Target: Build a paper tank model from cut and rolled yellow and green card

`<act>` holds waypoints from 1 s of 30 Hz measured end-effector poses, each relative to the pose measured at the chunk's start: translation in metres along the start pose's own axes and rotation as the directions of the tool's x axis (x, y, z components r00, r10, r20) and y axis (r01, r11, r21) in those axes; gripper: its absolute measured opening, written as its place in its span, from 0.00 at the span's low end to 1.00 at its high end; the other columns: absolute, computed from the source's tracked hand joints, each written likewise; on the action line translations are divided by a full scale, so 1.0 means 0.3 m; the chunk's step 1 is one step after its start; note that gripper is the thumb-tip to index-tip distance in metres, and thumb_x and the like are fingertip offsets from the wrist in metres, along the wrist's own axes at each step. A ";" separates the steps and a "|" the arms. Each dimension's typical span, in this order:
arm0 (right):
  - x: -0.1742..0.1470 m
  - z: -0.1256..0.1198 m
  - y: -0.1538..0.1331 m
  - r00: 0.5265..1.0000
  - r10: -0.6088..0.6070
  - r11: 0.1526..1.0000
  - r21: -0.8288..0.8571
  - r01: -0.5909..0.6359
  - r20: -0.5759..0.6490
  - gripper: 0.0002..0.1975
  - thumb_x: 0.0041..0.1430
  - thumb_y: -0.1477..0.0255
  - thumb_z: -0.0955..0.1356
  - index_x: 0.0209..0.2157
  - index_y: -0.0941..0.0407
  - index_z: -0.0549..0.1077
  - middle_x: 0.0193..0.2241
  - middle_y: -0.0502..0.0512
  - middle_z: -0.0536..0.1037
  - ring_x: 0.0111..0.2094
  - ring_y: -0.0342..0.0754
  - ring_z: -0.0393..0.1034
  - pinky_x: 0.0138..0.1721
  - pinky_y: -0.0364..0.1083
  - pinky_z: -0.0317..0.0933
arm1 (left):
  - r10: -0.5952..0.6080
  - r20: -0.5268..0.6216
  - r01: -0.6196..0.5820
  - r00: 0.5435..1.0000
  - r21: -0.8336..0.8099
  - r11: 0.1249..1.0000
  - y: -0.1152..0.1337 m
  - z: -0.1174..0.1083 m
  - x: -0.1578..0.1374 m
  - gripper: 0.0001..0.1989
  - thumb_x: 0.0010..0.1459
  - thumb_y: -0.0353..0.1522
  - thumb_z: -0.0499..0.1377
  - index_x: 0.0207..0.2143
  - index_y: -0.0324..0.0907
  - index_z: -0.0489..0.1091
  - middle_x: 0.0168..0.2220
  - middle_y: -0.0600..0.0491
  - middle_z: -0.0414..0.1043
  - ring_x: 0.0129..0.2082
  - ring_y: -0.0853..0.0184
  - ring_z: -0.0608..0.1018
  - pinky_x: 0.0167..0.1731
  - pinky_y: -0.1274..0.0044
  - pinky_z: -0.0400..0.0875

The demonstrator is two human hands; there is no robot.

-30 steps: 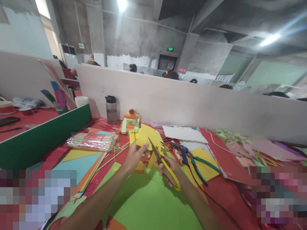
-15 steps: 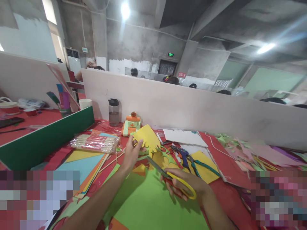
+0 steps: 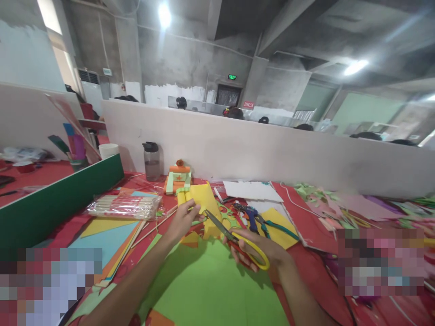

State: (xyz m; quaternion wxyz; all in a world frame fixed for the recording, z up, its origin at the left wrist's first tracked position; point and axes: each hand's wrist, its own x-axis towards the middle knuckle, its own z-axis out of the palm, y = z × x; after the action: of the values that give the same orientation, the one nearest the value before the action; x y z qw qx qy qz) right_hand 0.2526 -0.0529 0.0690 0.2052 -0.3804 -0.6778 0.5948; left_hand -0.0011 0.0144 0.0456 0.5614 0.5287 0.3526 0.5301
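Note:
My left hand [image 3: 183,221] is closed, pinching yellow paper at the fingertips; how much of it is in the fingers I cannot tell. A larger yellow sheet [image 3: 202,195] appears right behind these fingers. My right hand [image 3: 249,249] grips scissors [image 3: 253,250] with yellow and red handles. Their blades point up and left, and the tip is at the left fingertips. Below both hands lies a big green sheet [image 3: 217,285]. Yellow cut pieces [image 3: 211,230] and green scraps with cut-out holes [image 3: 229,218] are under the blades.
Pliers [image 3: 253,219] with blue and teal handles lie right of the scissors on yellow paper [image 3: 282,226]. Behind stand an orange-green paper model [image 3: 179,177] and a water bottle [image 3: 152,160]. Left are wrapped sticks [image 3: 124,207], coloured sheets [image 3: 105,240] and a green divider [image 3: 61,194].
The yellow sheet, raised in my left hand before, now sits lower, behind the fingers. The left fingertips have come closer to the scissors' tip. The whole view has shifted slightly.

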 end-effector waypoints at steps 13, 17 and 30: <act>0.016 0.039 -0.006 0.998 -0.038 0.999 -0.005 0.038 -0.045 0.36 0.56 0.39 0.62 0.50 0.57 0.67 0.25 0.48 0.70 0.17 0.38 0.59 0.16 0.38 0.56 | 0.048 -0.024 -0.048 0.999 0.029 0.998 0.014 -0.003 -0.011 0.21 0.55 0.44 0.63 0.45 0.43 0.63 0.32 0.59 0.65 0.27 0.73 0.75 0.32 0.78 0.74; 0.038 0.036 0.026 0.994 -0.068 0.998 -0.008 0.067 -0.084 0.35 0.58 0.41 0.61 0.51 0.56 0.66 0.23 0.46 0.69 0.15 0.37 0.59 0.15 0.37 0.56 | 0.091 -0.010 -0.091 0.996 0.065 0.994 0.023 0.006 -0.020 0.19 0.57 0.44 0.61 0.44 0.42 0.64 0.34 0.56 0.66 0.29 0.72 0.74 0.32 0.77 0.75; 0.057 0.068 0.012 0.997 -0.036 0.999 0.020 0.037 -0.064 0.36 0.55 0.40 0.65 0.53 0.53 0.66 0.30 0.50 0.73 0.18 0.37 0.61 0.18 0.38 0.59 | 0.116 -0.016 -0.116 0.993 0.045 0.992 0.043 0.011 -0.028 0.21 0.57 0.43 0.62 0.49 0.44 0.64 0.30 0.57 0.69 0.27 0.70 0.75 0.32 0.76 0.73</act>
State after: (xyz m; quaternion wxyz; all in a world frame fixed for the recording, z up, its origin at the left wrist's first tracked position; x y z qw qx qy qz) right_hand 0.2280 -0.0533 0.0583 0.2417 -0.3846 -0.6713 0.5857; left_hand -0.0025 0.0039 0.0574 0.5147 0.5555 0.3380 0.5589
